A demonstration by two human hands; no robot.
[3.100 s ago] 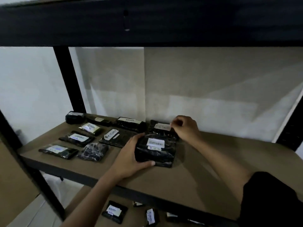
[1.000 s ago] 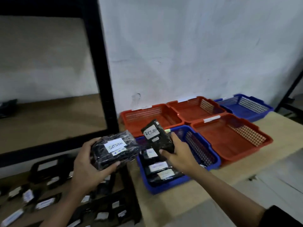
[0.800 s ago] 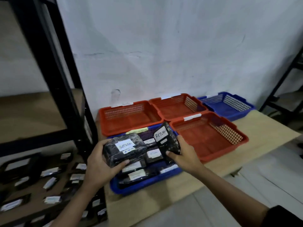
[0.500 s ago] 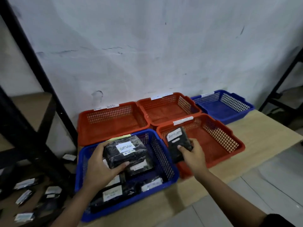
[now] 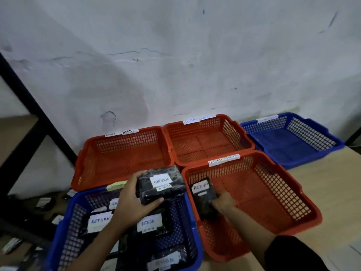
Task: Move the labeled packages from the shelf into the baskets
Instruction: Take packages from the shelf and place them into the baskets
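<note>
My left hand (image 5: 132,202) grips a bulky black wrapped package (image 5: 162,184) with a white "RETURN" label, held over the near blue basket (image 5: 64,231). That basket holds several black packages with "RETURN" labels. My right hand (image 5: 222,202) holds a smaller flat black package (image 5: 203,194), also labelled "RETURN", low inside the near red basket (image 5: 304,204), at its left side. I cannot tell whether that package touches the basket floor.
Two more red baskets (image 5: 84,163) (image 5: 240,133) and a far blue basket (image 5: 320,153) stand against the white wall with nothing in them, on a pale wooden table (image 5: 332,182). The black shelf frame (image 5: 29,106) is at left, with small labelled packages (image 5: 42,202) below it.
I turned from the shelf to the baskets carrying both packages. In the last half second my right hand lowered its package into the near red basket; my left hand stayed over the blue one.
</note>
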